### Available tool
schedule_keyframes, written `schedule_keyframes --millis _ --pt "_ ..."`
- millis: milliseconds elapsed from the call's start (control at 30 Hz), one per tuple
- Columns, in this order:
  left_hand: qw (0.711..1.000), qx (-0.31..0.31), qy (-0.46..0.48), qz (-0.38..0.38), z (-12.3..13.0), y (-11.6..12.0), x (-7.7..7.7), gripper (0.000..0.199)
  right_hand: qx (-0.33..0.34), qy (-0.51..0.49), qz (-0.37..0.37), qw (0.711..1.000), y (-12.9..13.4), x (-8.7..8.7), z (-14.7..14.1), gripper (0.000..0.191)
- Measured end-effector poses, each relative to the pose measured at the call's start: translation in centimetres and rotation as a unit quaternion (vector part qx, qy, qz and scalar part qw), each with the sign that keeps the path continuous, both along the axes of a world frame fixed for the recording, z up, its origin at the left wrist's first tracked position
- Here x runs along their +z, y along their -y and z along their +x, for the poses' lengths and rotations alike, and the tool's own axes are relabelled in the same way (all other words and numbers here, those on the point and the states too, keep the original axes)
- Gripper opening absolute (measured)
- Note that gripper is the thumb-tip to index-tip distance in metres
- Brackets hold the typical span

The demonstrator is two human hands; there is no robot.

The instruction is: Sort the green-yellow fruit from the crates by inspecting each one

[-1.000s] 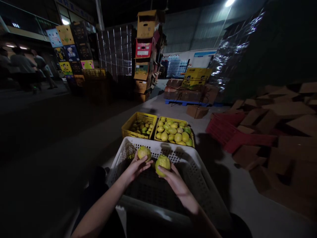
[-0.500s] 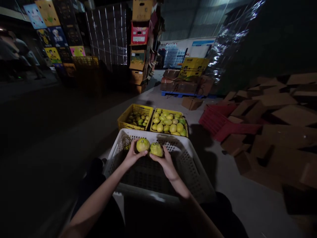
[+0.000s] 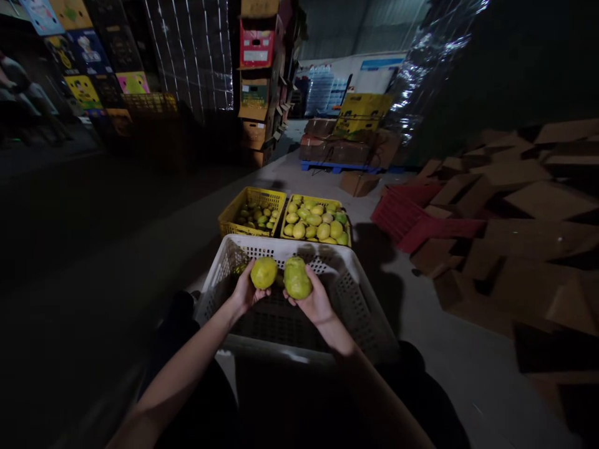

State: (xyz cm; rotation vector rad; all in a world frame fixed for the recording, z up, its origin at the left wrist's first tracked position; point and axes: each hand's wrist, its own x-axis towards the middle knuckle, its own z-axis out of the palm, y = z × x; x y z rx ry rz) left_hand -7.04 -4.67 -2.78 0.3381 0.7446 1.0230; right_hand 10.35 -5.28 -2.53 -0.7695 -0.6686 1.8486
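My left hand (image 3: pixel 247 290) is closed around a roundish yellow-green lemon (image 3: pixel 264 273), fingers curled beneath it. A longer, lumpy green-yellow lemon (image 3: pixel 297 279) rests in the grasp of my right hand (image 3: pixel 316 300), with the thumb along its side. The two fruits are held side by side with a small gap between them. Both hands are over a white perforated plastic crate (image 3: pixel 365 293), whose dark inside is hard to make out. Just beyond its far rim are two yellow crates, the left crate (image 3: pixel 229 218) with smaller, darker fruit and the right crate (image 3: pixel 350 229) heaped with yellow lemons.
On the right lie a red crate (image 3: pixel 402 215) and a pile of flattened cardboard boxes (image 3: pixel 528 249). Farther back are a blue pallet (image 3: pixel 337 167) with cartons, a tall carton stack (image 3: pixel 256 93), and a person (image 3: pixel 23 87) at far left.
Both fruits have been turned in my hands, and the right one now shows its long side. My hands have moved slightly apart. The view has tilted down a little.
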Motion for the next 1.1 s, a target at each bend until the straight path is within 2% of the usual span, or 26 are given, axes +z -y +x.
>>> schedule_keyframes --millis 200,367,500,667,833,933,1100 --pt "0.999 -0.021 0.021 -0.041 0.3 0.6 -0.2 0.048 0.006 -0.06 0.004 0.998 0.3 -0.7 0.4 0.031" --pt "0.997 -0.038 0.053 -0.043 0.7 1.1 0.2 0.055 -0.025 -0.016 -0.035 0.999 0.8 -1.2 1.0 0.028" --pt "0.996 -0.06 0.053 -0.031 0.9 0.9 -0.4 0.055 -0.008 0.005 -0.076 0.997 1.4 -1.6 1.7 0.04" --pt "0.998 -0.026 0.031 -0.047 1.0 1.1 -0.7 0.041 -0.018 -0.032 -0.117 0.992 2.3 -0.9 2.1 0.043" --pt "0.996 -0.01 0.073 -0.044 0.5 1.1 0.1 0.051 -0.054 -0.045 -0.121 0.99 2.9 0.3 1.7 0.025" --pt "0.994 0.011 0.088 -0.066 0.1 0.6 0.2 0.05 -0.073 -0.037 -0.128 0.988 2.8 0.3 1.7 0.025" --pt "0.991 0.055 0.079 -0.093 -0.2 0.0 -0.1 0.041 -0.021 -0.013 -0.119 0.993 2.0 -0.4 1.8 0.035"
